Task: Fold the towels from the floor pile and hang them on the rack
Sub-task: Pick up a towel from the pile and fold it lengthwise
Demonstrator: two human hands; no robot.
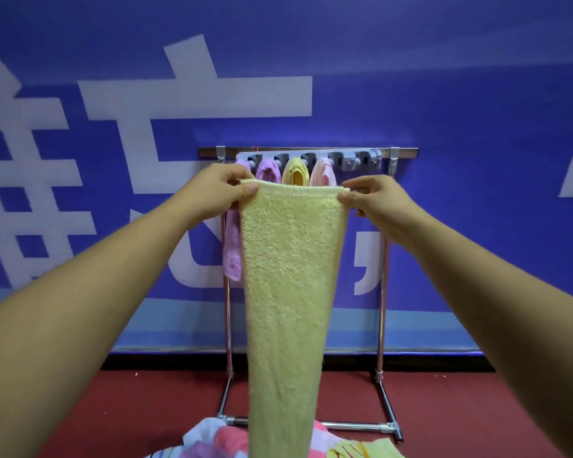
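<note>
Yellow towel [291, 276] pinched, left hand [219, 190], right hand [377, 200]

The yellow towel [288, 276] you hold is matt, nubby terry cloth with a flatter woven band at its top hem. Your rack [382, 292] is glossy metal tubing carrying a grey plastic clip bar [344, 160]; the red floor [113, 408] looks matt.

Left hand [219, 190], right hand [381, 200]: raised, pinching.

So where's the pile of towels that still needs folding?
In the head view, the pile sits at the bottom centre on the red floor, just in front of the rack, partly hidden behind the hanging yellow towel.
</note>
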